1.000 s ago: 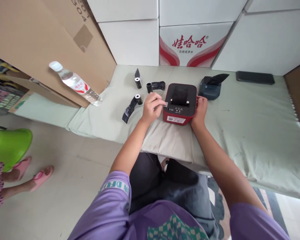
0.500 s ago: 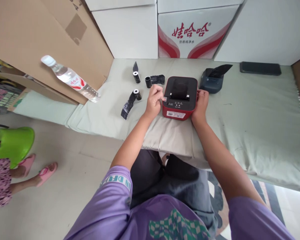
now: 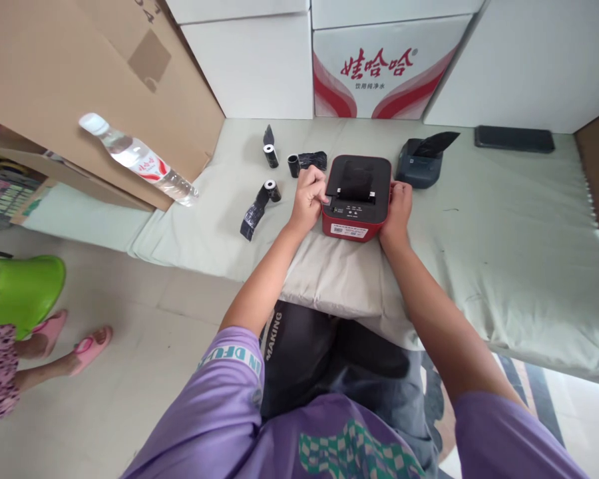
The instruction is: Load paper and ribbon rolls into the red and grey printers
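Note:
A red and black label printer (image 3: pixel 355 206) sits on the pale green cloth in front of me, black paper showing through its top. My left hand (image 3: pixel 308 198) is at its left front corner, thumb against the grey button or latch there and the other fingers curled. Around its right side my right hand (image 3: pixel 397 211) is wrapped, fingertips partly hidden behind the casing. Left of the printer lie several small black paper rolls, among them one roll (image 3: pixel 272 191) with a long loose tail and another roll (image 3: pixel 293 165) near my left hand.
Behind the right hand stands a small dark blue device (image 3: pixel 419 166) with a black strip sticking out. A black phone-like slab (image 3: pixel 514 139) lies farther right. A water bottle (image 3: pixel 140 159) leans toward a cardboard box (image 3: pixel 180 100). White boxes (image 3: pixel 259 66) line the back. Another person's feet (image 3: pixel 80 352) show at left.
The whole view has shifted slightly. Both hands keep their places on the printer, and the rolls and the other objects stay where they were.

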The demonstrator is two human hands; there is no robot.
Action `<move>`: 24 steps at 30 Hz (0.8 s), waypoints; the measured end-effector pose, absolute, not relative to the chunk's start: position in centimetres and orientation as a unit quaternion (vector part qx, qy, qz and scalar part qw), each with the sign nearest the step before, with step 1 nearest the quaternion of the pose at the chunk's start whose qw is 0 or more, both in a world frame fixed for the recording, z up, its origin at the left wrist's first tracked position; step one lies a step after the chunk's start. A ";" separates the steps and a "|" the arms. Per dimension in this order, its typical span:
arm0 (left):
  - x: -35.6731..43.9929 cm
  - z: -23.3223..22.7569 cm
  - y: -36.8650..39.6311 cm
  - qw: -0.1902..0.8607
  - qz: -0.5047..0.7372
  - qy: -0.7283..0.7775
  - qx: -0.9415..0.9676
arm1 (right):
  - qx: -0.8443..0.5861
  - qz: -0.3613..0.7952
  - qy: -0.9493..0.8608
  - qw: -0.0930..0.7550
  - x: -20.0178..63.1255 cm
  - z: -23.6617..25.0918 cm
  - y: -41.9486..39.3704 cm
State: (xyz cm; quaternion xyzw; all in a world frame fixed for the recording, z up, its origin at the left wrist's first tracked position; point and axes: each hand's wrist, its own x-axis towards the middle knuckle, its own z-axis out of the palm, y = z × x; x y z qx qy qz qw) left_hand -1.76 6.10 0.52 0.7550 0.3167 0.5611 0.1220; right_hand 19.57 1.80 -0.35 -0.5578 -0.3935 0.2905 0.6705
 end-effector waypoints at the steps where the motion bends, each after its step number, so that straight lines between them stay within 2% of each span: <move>1: -1.6 0.5 6.1 0.121 0.565 0.316 0.752 | -0.558 0.288 -0.396 0.670 19.6 -0.4 1.8; 7: -1.2 0.8 5.8 0.107 0.583 0.314 0.742 | -0.554 0.317 -0.391 0.663 19.6 -0.5 1.7; 18: -1.3 0.4 4.8 0.091 0.617 0.293 0.725 | -0.554 0.296 -0.417 0.657 19.6 -0.1 1.4; 24: -1.6 0.0 4.8 0.114 0.639 0.262 0.714 | -0.550 0.319 -0.406 0.657 19.6 0.2 1.4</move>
